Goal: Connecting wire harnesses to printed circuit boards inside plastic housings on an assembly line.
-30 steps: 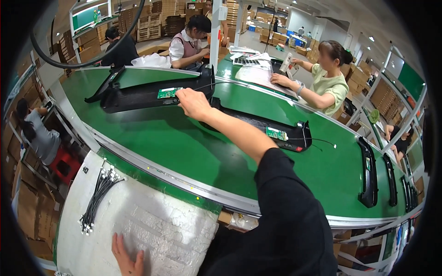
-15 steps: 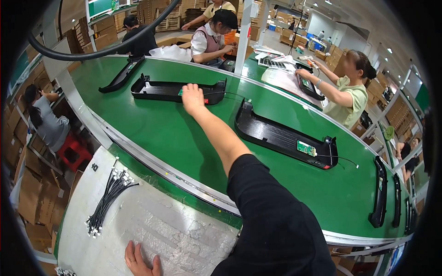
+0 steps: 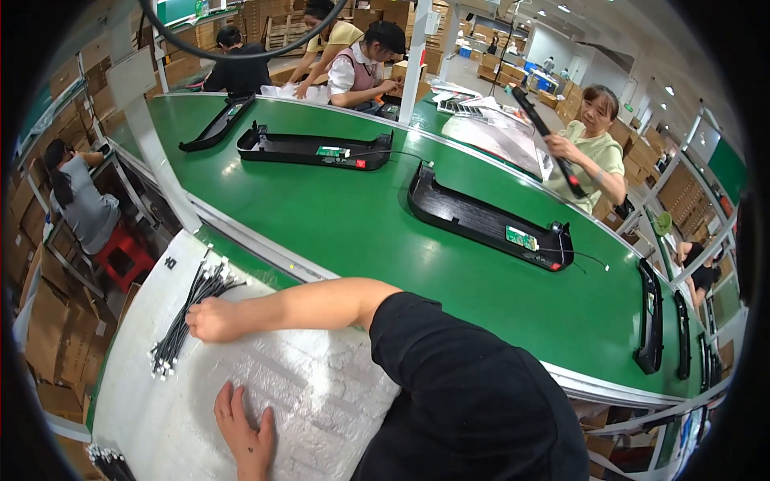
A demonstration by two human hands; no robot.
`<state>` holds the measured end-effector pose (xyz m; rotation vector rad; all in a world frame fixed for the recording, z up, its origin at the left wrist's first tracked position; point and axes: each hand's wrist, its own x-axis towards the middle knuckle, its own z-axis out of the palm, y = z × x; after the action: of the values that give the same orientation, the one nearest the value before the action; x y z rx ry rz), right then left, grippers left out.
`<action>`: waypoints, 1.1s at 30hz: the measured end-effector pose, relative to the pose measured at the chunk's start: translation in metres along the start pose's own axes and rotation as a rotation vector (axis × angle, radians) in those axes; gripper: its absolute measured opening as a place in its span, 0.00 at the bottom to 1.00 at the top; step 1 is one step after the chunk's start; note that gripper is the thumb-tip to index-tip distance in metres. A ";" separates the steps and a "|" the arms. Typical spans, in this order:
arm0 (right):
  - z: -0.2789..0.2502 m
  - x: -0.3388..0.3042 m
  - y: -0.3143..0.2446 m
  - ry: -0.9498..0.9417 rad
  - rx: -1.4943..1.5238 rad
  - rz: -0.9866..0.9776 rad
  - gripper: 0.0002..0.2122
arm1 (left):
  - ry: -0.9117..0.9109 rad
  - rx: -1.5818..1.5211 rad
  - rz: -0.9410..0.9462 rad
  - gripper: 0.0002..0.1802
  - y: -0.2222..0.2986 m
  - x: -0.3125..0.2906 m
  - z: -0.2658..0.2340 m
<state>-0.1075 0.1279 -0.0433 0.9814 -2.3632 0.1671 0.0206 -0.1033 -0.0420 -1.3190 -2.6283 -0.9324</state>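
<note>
Curled fingers of the right hand (image 3: pixel 212 319) meet the bundle of black cables (image 3: pixel 172 345) on the white work surface (image 3: pixel 313 409); whether they pinch any cable, I cannot tell. Near it, the left hand (image 3: pixel 245 429) rests, thumb parted from its fingers. Beyond, black housings (image 3: pixel 461 210) lie on the green belt (image 3: pixel 337 220), the middle 2 showing green circuit boards (image 3: pixel 521 238).

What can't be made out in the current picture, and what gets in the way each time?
All in the head view:
Right hand fingertips: its curled back hides whether the grip has closed on any black cables.
Surface under the left hand: covered by its palm.
Lower-left cable bundle: cut off by the picture's edge.
Fine parts on the nearest circuit board: too small.
Far-right black casings: small, crowded at the fisheye rim.
</note>
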 end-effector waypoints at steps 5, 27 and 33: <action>0.004 0.015 -0.002 0.032 -0.062 0.145 0.06 | 0.048 0.003 0.012 0.31 -0.003 0.001 -0.001; -0.083 0.040 -0.024 0.110 -0.191 0.049 0.03 | 0.377 -0.924 -0.409 0.24 -0.032 0.012 -0.003; -0.052 -0.003 -0.075 0.171 0.067 0.137 0.06 | 0.406 -1.595 -0.537 0.21 -0.093 0.003 -0.029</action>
<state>-0.0312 0.0921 -0.0087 0.8024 -2.2794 0.3699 -0.0566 -0.1585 -0.0625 -0.1515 -1.5772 -3.1722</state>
